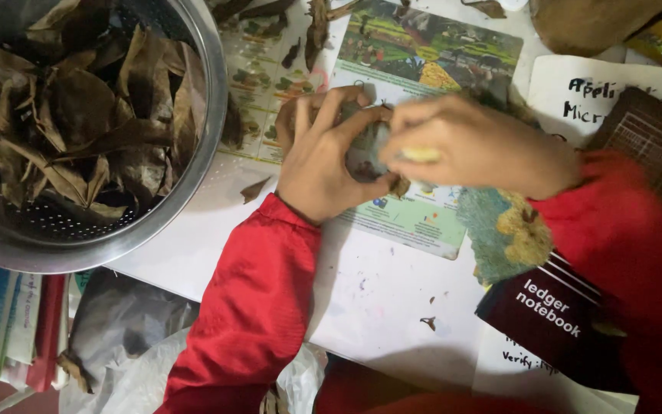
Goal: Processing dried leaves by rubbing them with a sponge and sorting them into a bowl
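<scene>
Pinching dry leaf piece (pixel 400 186) between left hand (pixel 323 157) and right hand (pixel 473 146), mid-desk | looks brittle, light; hold gently by edges | colander (pixel 208 92) of dried leaves at desk's left edge

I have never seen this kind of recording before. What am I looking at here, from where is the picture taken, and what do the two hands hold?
There is no machine here: a person in red sleeves works with two bare hands. The single picture comes from a camera worn on the person's head, looking down at a white table.

The left hand and the right hand meet over a printed leaflet. Together they grip a small roundish thing; it is blurred, so I cannot say what it is. The right hand also seems to pinch something small and yellowish.

To the left stands a metal colander filled with dry brown leaves. A few leaf crumbs lie on the table. At the right lies a dark red notebook, with other papers around it.
</scene>
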